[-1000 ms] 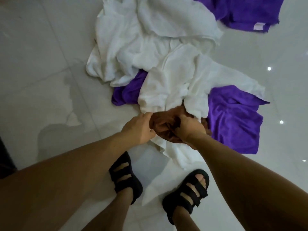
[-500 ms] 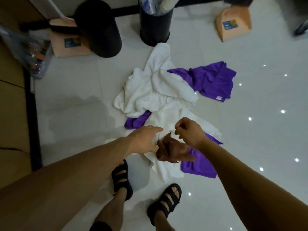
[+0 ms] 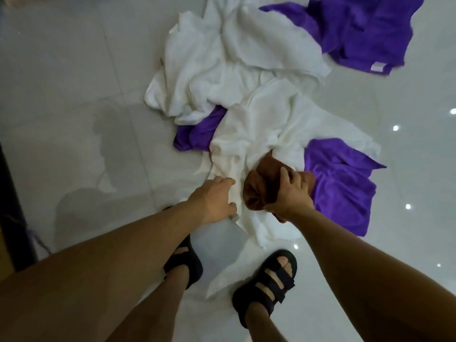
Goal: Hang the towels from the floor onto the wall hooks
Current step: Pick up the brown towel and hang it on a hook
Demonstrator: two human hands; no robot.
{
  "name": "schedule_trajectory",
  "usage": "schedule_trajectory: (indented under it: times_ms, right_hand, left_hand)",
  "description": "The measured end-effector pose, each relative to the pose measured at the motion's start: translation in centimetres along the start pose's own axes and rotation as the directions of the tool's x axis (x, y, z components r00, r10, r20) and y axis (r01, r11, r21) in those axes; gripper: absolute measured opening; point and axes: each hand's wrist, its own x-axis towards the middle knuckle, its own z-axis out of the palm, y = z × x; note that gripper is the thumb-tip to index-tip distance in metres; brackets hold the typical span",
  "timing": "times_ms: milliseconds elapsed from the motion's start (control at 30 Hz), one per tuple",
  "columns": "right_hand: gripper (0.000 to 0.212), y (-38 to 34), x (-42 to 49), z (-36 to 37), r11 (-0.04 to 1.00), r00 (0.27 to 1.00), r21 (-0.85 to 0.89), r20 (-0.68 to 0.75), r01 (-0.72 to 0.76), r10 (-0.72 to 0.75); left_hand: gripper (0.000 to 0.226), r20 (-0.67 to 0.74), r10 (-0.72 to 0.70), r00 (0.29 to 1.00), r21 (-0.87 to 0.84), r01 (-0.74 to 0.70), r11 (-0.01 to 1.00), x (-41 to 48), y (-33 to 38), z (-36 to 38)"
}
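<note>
Subject bent over a towel heap on tiled floor (image 3: 74,99); both arms reach down. R hand (image 3: 291,193) is closed round brown towel (image 3: 259,193), fingers curled over the top of the bunch; thumb hidden; grip judged firm. L hand (image 3: 212,201) lies just left of the brown towel, on near white towel (image 3: 259,134), fingers loosely bent, tips on the cloth; cannot tell whether it pinches a fold or merely presses. Brown towel is wadded, w/ no clean long axis; its bulk sits under and left of R hand, its far part runs away from the hands and tucks beneath the white towel's edge. Key relation: brown towel is in R hand, L hand beside it and not on it; white cloth overlaps it on the far side, so the lift prob. needs to come up and back toward the body to slip it free; L hand is placed to hold the white one down. Risk, as judged: white towel drags along. Other items: purple towel (image 3: 340,188) touching, right of R hand; second purple towel (image 3: 199,134) beyond L hand, partly under white; far white towel (image 3: 222,58) and third purple towel (image 3: 365,33) well beyond both hands; black sandals (image 3: 266,280) nearer the body than the hands. Wall hooks not in view; no towel seen hung; task judged at an early stage.
</note>
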Motion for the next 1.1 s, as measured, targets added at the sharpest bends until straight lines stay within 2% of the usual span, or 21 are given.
schedule_trajectory:
  times_ms: [67, 167, 267, 333, 433, 500, 567, 600, 667, 767, 867, 933, 1000, 1100]
  right_hand:
    - [0.092, 0.2, 0.7, 0.9, 0.998, 0.997, 0.049, -0.060, -0.039, 0.042]
    - [0.054, 0.1, -0.7, -0.8, 1.000, 0.997, 0.026, -0.072, 0.003, -0.001]
    - [0.044, -1.0, -5.1, -5.4, 0.995, 0.997, 0.062, 0.003, 0.080, -0.081]
    - [0.040, -2.6, -9.2, -10.1, 0.972, 0.988, 0.191, 0.045, 0.139, -0.150]
    - [0.016, -5.7, -14.9, -17.1, 0.901, 0.961, 0.350, 0.000, 0.258, -0.275]
    - [0.021, -7.7, -19.2, -22.1, 0.840, 0.951, 0.451, -0.077, 0.300, -0.298]
    - [0.031, -9.0, -23.0, -26.6, 0.794, 0.950, 0.524, -0.128, 0.308, -0.284]
    - [0.033, -9.5, -24.8, -28.6, 0.782, 0.952, 0.544, -0.134, 0.303, -0.275]
    - [0.033, -10.4, -28.3, -31.8, 0.768, 0.946, 0.555, -0.139, 0.319, -0.292]
    - [0.018, -12.5, -33.6, -35.7, 0.708, 0.890, 0.544, -0.209, 0.451, -0.406]
    - [0.018, -15.0, -39.2, -38.3, 0.568, 0.773, 0.562, -0.229, 0.601, -0.591]
    - [0.024, -16.1, -42.9, -39.9, 0.503, 0.708, 0.524, -0.325, 0.687, -0.628]
    - [0.029, -16.7, -46.0, -41.6, 0.458, 0.657, 0.489, -0.394, 0.742, -0.643]
    - [0.030, -17.3, -49.9, -43.4, 0.455, 0.596, 0.402, -0.377, 0.795, -0.709]
  left_hand:
    - [0.074, 0.033, -0.007, 0.999, 0.018, 0.006, 1.000, 0.6, -0.3, 0.8]
    - [0.078, 0.012, -0.016, 1.000, 0.018, 0.016, 1.000, -0.5, -0.1, 0.1]
    - [0.089, -0.042, -0.013, 0.999, -0.012, 0.013, 1.000, -3.8, 1.8, -2.6]
    - [0.100, -0.068, 0.014, 0.998, -0.079, -0.019, 0.997, -6.8, 4.1, -5.9]
    - [0.101, -0.046, 0.110, 0.993, -0.141, -0.115, 0.983, -11.3, 8.0, -11.5]
    - [0.073, -0.062, 0.152, 0.986, -0.180, -0.161, 0.971, -15.5, 10.5, -16.0]
    - [0.032, -0.204, 0.144, 0.968, -0.175, -0.181, 0.968, -19.8, 12.4, -20.3]
    - [0.019, -0.296, 0.106, 0.949, -0.171, -0.162, 0.972, -22.0, 13.0, -22.3]
    - [0.020, -0.448, 0.007, 0.894, -0.152, -0.084, 0.985, -26.8, 13.9, -25.8]
    - [0.020, -0.561, -0.119, 0.819, -0.206, 0.001, 0.979, -33.7, 14.9, -29.6]
    - [0.019, -0.577, -0.189, 0.795, -0.447, -0.113, 0.888, -39.2, 17.1, -31.1]
    - [0.027, -0.529, -0.240, 0.814, -0.610, -0.168, 0.774, -42.3, 19.1, -31.4]
    - [0.031, -0.519, -0.255, 0.816, -0.699, -0.233, 0.676, -45.1, 21.0, -31.8]
    - [0.028, -0.644, -0.307, 0.700, -0.710, -0.398, 0.581, -49.5, 23.2, -32.7]
